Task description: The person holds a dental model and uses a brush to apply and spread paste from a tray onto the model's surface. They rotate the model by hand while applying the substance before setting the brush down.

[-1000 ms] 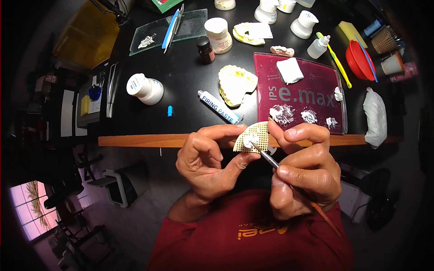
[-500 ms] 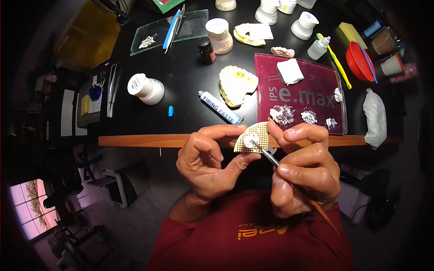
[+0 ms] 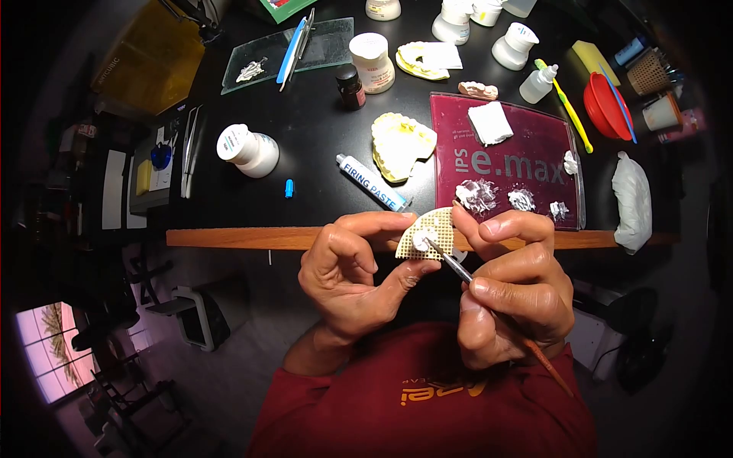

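Observation:
My left hand (image 3: pixel 355 278) pinches a quarter-round honeycomb firing tray (image 3: pixel 443 221) between thumb and fingers, just in front of the table edge. A mound of white paste (image 3: pixel 422 240) sits on the tray's perforated face. My right hand (image 3: pixel 519 286) is closed round a thin brush (image 3: pixel 458 268) with a reddish-brown handle, its tip touching the paste; one right finger reaches to the tray's edge. Behind the tray lie a firing paste tube (image 3: pixel 372 182) and a yellowish dental model (image 3: pixel 401 146). Whatever is under the paste is hidden.
A dark red slab (image 3: pixel 511 164) carries white powder smears and a folded tissue (image 3: pixel 489 122). White jars (image 3: pixel 248 151), a dark bottle (image 3: pixel 350 86), a blue cap (image 3: pixel 289 188), a glass plate (image 3: pixel 328 49) and a red bowl (image 3: pixel 605 105) stand around. The wooden table edge (image 3: pixel 237 239) runs before me.
Almost nothing differs. The view has shifted very slightly; both hands keep their hold, and the brush tip stays at the white paste.

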The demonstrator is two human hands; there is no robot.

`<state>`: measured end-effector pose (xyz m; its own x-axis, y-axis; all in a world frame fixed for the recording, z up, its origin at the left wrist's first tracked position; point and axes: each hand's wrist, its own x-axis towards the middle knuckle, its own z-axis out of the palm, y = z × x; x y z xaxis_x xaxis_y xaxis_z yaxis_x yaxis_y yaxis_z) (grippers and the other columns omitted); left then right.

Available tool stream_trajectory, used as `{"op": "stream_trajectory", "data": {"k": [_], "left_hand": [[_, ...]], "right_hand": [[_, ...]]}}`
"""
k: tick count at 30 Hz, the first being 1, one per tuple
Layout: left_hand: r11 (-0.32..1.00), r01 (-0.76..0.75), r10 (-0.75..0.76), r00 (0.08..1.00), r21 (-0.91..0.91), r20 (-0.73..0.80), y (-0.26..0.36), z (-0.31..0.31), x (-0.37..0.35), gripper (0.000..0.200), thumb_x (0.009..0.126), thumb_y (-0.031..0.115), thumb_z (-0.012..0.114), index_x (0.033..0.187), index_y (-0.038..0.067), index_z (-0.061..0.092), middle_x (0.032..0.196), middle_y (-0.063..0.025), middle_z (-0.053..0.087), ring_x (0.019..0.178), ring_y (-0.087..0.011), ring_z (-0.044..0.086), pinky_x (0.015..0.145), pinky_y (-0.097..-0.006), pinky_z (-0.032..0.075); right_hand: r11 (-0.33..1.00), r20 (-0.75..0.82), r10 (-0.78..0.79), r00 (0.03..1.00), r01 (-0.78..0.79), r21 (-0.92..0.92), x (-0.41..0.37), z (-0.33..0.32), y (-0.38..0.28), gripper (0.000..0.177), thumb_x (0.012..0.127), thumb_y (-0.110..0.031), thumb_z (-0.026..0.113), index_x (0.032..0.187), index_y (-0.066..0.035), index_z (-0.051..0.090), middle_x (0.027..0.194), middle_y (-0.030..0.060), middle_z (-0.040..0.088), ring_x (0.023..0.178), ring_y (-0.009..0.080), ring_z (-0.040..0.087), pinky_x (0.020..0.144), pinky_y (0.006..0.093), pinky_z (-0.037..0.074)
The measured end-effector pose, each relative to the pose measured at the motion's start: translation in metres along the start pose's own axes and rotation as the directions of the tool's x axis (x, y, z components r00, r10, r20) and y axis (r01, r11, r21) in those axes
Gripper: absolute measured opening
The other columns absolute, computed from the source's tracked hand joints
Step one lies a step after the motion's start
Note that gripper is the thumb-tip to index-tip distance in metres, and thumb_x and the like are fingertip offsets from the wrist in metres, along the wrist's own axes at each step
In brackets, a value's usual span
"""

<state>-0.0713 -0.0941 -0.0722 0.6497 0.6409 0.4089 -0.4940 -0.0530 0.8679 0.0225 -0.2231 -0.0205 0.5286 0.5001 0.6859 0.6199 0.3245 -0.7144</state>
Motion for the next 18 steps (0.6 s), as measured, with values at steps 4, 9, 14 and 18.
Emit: {"op": "stream_trajectory", "data": {"k": [4,9,14,18], "left_hand": [[1.0,-0.001,0.001,1.0,-0.006,0.0,0.0,0.0,0.0,0.043,0.071,-0.005,0.084,0.077,0.005,0.043,0.106,-0.0234,0.066,0.094,-0.0159,0.067,0.079,-0.0264,0.057],[1.0,-0.015,0.015,1.0,0.008,-0.007,0.0,0.0,0.0,0.043,0.071,-0.004,0.085,0.078,0.006,0.043,0.106,-0.0232,0.066,0.092,-0.0153,0.067,0.077,-0.0259,0.057],[0.999,-0.035,0.036,0.999,0.028,-0.005,0.0,-0.002,0.001,0.044,0.071,-0.003,0.085,0.08,0.007,0.043,0.105,-0.0227,0.066,0.088,-0.0146,0.067,0.074,-0.0253,0.056],[0.998,-0.062,0.062,0.998,0.006,0.0,-0.001,0.0,0.002,0.045,0.072,-0.004,0.083,0.085,0.005,0.042,0.105,-0.0247,0.064,0.088,-0.0175,0.068,0.076,-0.0284,0.058]], "right_hand": [[1.0,0.005,-0.005,1.0,0.005,-0.001,0.0,0.001,0.0,0.021,0.072,0.007,0.065,0.091,-0.001,0.065,0.08,0.0077,0.059,0.101,0.0294,0.059,0.091,0.0467,0.058],[1.0,0.016,-0.002,1.0,0.003,-0.014,0.0,-0.002,0.0,0.02,0.073,0.006,0.066,0.091,-0.003,0.064,0.079,0.0072,0.059,0.099,0.0296,0.058,0.09,0.0464,0.059],[0.941,-0.034,-0.083,0.996,0.066,-0.333,0.004,-0.039,0.006,0.019,0.071,-0.001,0.061,0.089,-0.007,0.06,0.07,0.0042,0.058,0.078,0.0224,0.056,0.081,0.039,0.05],[0.904,-0.134,-0.145,0.98,0.076,-0.422,-0.008,-0.066,0.03,0.013,0.07,-0.004,0.058,0.083,-0.004,0.06,0.064,0.0033,0.057,0.063,0.0151,0.045,0.082,0.0379,0.04]]}}
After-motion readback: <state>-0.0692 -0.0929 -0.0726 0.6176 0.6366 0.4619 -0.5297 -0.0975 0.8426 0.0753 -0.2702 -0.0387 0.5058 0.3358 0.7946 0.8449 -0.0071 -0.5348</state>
